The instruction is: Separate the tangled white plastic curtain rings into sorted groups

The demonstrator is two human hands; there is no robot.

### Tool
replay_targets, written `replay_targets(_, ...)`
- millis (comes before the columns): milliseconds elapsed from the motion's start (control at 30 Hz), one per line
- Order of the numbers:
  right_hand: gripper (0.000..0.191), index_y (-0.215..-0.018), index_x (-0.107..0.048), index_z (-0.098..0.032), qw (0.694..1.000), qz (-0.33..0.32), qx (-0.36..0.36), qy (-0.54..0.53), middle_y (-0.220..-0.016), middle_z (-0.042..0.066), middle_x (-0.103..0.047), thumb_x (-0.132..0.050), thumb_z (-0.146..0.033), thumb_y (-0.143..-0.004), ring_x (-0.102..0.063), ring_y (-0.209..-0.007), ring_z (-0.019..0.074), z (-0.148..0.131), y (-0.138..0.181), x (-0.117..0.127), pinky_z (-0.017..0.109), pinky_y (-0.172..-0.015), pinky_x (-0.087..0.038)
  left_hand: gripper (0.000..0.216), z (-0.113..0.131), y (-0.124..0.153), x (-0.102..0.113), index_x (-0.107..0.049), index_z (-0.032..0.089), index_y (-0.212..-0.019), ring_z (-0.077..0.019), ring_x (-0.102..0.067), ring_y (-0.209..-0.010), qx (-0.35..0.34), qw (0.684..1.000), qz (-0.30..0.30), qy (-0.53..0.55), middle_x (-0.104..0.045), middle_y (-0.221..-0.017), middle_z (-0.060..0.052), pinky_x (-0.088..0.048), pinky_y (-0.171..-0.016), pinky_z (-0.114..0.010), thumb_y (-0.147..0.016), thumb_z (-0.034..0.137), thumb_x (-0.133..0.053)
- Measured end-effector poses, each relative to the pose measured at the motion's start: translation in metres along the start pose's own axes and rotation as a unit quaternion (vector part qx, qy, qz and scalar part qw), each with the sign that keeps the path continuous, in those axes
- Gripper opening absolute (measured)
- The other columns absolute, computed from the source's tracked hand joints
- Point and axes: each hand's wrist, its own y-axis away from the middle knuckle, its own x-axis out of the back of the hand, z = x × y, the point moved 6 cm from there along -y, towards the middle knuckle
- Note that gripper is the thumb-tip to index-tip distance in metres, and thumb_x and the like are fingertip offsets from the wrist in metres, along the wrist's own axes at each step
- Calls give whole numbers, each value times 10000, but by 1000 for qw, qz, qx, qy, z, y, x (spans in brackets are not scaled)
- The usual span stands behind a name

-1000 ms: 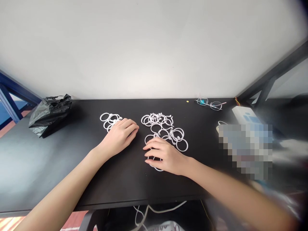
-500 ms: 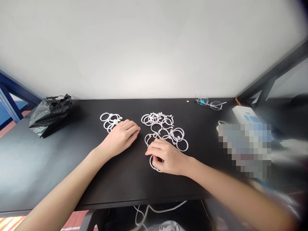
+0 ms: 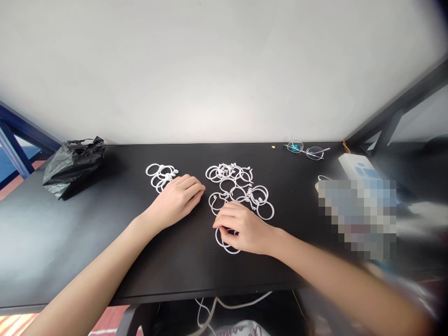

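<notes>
Legible text: none. The white box point(image 3: 357, 166), on the table point(image 3: 52, 233) well to the right of the right hand point(image 3: 245, 228), carries blue markings too blurred to read; the patch beside it is pixelated.

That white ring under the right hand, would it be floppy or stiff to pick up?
The white ring keeps a round outline under the right hand, so probably stiff. It looks thin, so likely light. Lying flat on the table, it should slide rather than roll.
</notes>
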Motion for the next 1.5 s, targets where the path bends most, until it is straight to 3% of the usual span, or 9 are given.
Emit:
replay_targets(833,125,-808,-635,-150,999,-14,-22,-25,-792,33,-669,-586,-66,-887,-578,-764,159,2,-1,-1,323,-806,-503,205,-1,2,-11,-613,145,-961,-190,-554,-776,0,999,-52,9,-645,-881,-66,-451,-711,-339,-998,178,-414)
replay_targets(1500,155,-797,-629,-158,999,12,-18,-43,-790,43,-685,-560,-67,-902,-581,-745,163,1,-1,-2,314,-748,-521,204,-1,2,-15,-612,141,-967,-188,-562,-769,-2,998,-67,17,-637,-871,-61,-456,-721,-338,-998,170,-413)
